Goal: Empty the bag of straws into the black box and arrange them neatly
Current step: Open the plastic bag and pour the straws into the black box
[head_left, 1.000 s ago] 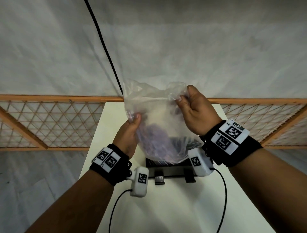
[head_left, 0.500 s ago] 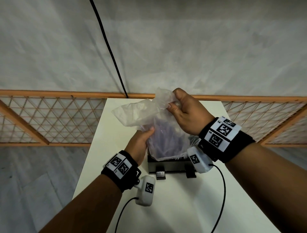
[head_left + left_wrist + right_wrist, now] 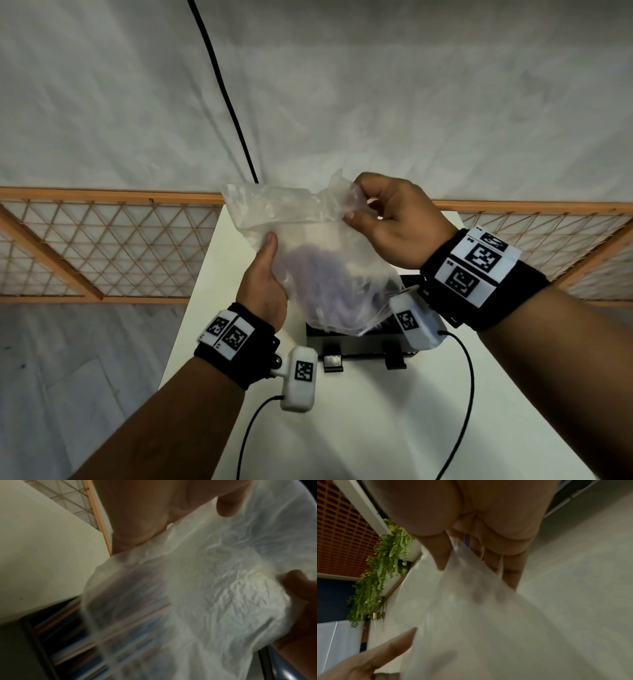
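The left hand (image 3: 263, 291) gripped the bag (image 3: 308, 240) from the side, thumb flat on the plastic, other fingers hidden behind it. The bag hung over the box (image 3: 356, 346), straws (image 3: 318, 284) bunched low inside. The right hand (image 3: 394, 219) pinched its top corner between thumb and curled fingers.

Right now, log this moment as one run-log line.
left hand: grips bag side | right hand: pinches bag top | bag: held over black box | straws: in bag
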The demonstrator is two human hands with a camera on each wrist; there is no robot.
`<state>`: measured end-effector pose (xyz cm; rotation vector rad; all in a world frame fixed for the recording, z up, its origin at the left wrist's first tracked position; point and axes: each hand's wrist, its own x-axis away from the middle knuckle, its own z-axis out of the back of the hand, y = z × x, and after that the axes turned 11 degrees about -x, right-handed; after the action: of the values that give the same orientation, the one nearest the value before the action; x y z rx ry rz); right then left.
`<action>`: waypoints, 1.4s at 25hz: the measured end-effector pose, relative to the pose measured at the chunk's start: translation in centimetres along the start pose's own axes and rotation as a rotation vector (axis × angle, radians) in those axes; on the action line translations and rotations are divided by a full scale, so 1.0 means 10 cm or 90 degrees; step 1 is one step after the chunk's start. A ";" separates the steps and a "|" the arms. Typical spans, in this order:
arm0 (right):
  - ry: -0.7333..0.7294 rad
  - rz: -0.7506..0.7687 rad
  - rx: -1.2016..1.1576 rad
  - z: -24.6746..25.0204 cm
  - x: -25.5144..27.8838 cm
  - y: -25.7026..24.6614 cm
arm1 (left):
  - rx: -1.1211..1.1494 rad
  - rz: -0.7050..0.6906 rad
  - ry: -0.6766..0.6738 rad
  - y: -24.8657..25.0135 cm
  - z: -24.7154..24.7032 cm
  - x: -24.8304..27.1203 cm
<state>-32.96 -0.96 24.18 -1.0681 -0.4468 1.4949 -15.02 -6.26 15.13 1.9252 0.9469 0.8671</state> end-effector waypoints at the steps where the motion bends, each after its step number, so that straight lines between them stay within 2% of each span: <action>1: 0.008 0.008 -0.003 0.01 -0.02 -0.03 | -0.004 0.001 0.006 -0.01 0.04 -0.01; 4: 0.076 0.031 -0.047 0.04 -0.10 -0.09 | -0.017 -0.051 0.024 -0.05 0.13 -0.09; 6: 0.099 0.059 -0.066 0.08 -0.15 -0.14 | -0.039 -0.130 0.012 -0.04 0.16 -0.12; 7: 0.110 0.080 -0.063 0.10 -0.17 -0.17 | -0.097 -0.176 0.020 0.01 0.17 -0.12; 9: 0.137 0.129 -0.040 0.14 -0.20 -0.26 | -0.326 -0.240 0.058 0.19 0.17 -0.08; 11: 0.165 0.165 0.009 0.19 -0.22 -0.34 | -0.622 -0.250 0.160 0.36 0.15 -0.06; 12: 0.171 0.174 0.021 0.20 -0.22 -0.36 | -0.703 -0.247 0.215 0.46 0.12 -0.05; 13: 0.172 0.173 0.009 0.21 -0.22 -0.37 | -0.697 -0.255 0.230 0.55 0.07 -0.02; 14: 0.165 0.160 -0.025 0.22 -0.21 -0.38 | -0.628 -0.268 0.208 0.61 0.01 0.02; 16: 0.122 0.103 -0.154 0.21 -0.18 -0.42 | -0.472 -0.273 0.094 0.68 -0.14 0.13; 18: 0.066 0.039 -0.332 0.18 -0.14 -0.48 | -0.465 -0.306 -0.034 0.68 -0.23 0.15; 19: 0.045 0.008 -0.429 0.16 -0.12 -0.52 | -0.471 -0.316 -0.065 0.64 -0.27 0.15; 22: 0.032 -0.097 -0.612 0.13 -0.09 -0.52 | -0.481 -0.342 0.000 0.58 -0.34 0.09; 23: 0.048 -0.134 -0.604 0.12 -0.07 -0.49 | -0.476 -0.365 0.025 0.58 -0.34 0.09; 25: 0.113 -0.143 -0.428 0.15 -0.03 -0.38 | -0.429 -0.367 0.063 0.61 -0.34 0.14; 27: 0.194 -0.039 -0.177 0.19 0.03 -0.28 | -0.394 -0.351 0.090 0.64 -0.31 0.15; 29: 0.229 0.129 -0.021 0.19 0.08 -0.21 | -0.337 -0.340 0.078 0.67 -0.33 0.21; 31: 0.206 0.233 0.069 0.09 0.09 -0.19 | -0.222 -0.296 0.008 0.70 -0.36 0.26; 33: 0.113 0.262 0.105 -0.02 0.11 -0.21 | -0.172 -0.248 -0.102 0.69 -0.42 0.33; 34: 0.058 0.254 0.100 -0.06 0.13 -0.22 | -0.204 -0.262 -0.111 0.67 -0.43 0.35; 35: 0.005 0.237 0.087 -0.08 0.16 -0.22 | -0.250 -0.294 -0.059 0.66 -0.40 0.34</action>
<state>-30.85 0.82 24.88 -1.0872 -0.1387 1.8179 -14.75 -4.56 23.38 1.3285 1.0213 0.6271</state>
